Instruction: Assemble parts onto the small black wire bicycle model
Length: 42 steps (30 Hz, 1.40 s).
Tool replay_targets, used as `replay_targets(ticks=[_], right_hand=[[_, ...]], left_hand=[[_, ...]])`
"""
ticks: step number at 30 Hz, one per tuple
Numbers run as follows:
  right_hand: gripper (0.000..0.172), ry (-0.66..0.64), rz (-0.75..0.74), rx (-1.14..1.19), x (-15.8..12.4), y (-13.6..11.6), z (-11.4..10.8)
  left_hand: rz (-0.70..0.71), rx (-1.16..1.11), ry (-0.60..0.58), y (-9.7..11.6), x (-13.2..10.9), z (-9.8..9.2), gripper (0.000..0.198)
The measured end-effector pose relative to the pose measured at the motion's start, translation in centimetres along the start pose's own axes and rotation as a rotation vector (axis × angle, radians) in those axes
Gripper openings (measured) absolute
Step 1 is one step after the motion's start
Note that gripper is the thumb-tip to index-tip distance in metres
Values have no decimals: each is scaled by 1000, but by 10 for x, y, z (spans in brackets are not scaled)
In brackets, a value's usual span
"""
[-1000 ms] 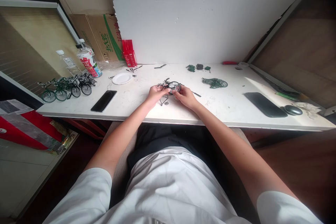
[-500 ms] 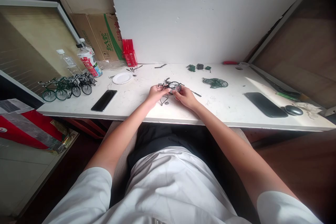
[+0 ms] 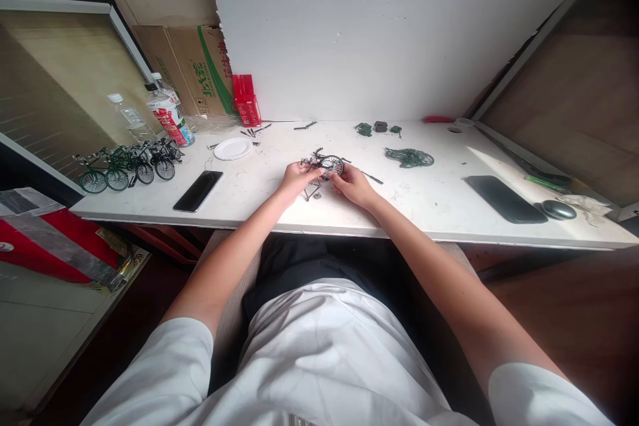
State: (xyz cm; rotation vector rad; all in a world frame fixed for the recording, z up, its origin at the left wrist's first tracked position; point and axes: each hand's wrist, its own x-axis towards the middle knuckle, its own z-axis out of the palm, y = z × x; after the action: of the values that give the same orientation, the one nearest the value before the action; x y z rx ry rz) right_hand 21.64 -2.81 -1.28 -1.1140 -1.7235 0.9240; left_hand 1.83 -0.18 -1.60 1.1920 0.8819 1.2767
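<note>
A small black model bicycle [image 3: 331, 164], one spoked wheel showing, is held between my two hands above the table. My left hand [image 3: 296, 180] is closed on its left side, thumb pressed inward. On the wheel side, my right hand [image 3: 352, 184] pinches it with thumb and fingers. Part of the bicycle is hidden behind the fingers. Just below lies a thin dark frame-like part [image 3: 312, 192] with a small grey round piece [image 3: 317, 196] beside it. Past my right hand a dark screwdriver-like stick [image 3: 373, 178] rests on the table.
Several finished model bicycles [image 3: 116, 176] stand at the left, near bottles [image 3: 170, 116] and a phone [image 3: 198, 191]. A white paper plate [image 3: 233, 148] sits behind. To the right are a pile of green wheels [image 3: 409, 158], a dark flat slab [image 3: 505, 199] and a mouse [image 3: 558, 210].
</note>
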Motion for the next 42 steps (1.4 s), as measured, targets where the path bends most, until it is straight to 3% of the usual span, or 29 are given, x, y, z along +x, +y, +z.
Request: replay_targets(ticks=[33,42], right_hand=[[43,1,51,-70,-2,-3,-1],[47,4,43,-67,-1,-1,0]], left_hand=[[-12,17,-13,-6,3,-3,37],[-8,17,-15,-6,4,-3,33]])
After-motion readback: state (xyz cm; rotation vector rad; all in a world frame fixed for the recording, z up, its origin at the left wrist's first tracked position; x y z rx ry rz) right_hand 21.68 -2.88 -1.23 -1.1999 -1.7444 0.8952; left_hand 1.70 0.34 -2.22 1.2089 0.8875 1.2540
